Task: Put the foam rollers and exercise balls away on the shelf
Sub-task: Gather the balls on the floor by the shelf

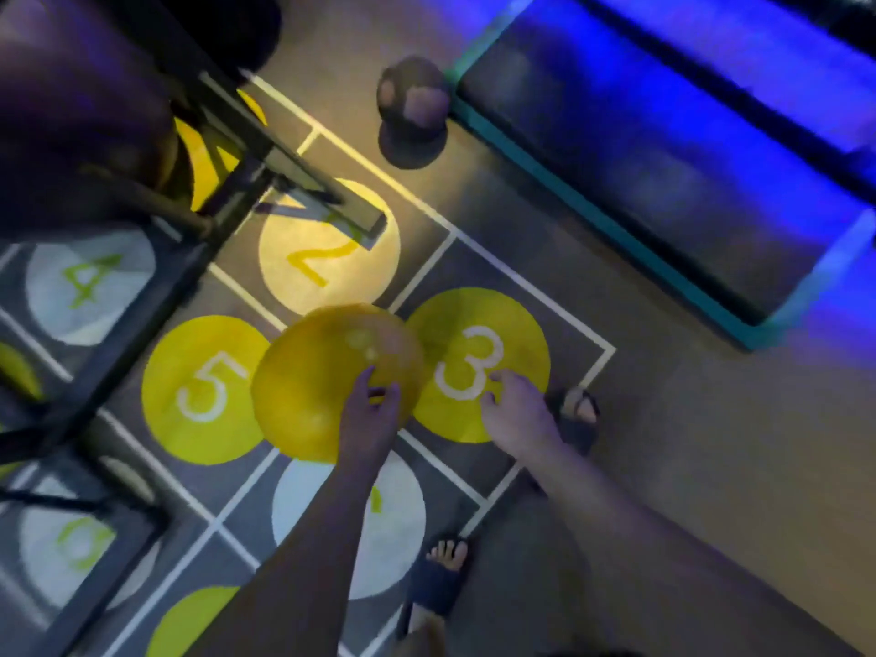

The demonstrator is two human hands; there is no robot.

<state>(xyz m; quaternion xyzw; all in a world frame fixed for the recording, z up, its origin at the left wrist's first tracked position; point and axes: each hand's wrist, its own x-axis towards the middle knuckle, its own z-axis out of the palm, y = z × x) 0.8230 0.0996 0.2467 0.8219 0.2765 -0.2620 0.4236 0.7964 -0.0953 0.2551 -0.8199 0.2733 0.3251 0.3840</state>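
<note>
While the left hand (369, 412) rests spread fingers on the yellow ball (317, 372), the right hand (516, 412) — at its three o'clock — hangs slack, empty.

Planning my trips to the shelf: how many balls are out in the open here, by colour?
Yellow ball: 1, touched by the left hand
Dark ball: 1, on the floor beside the platform
Total: 2
</note>
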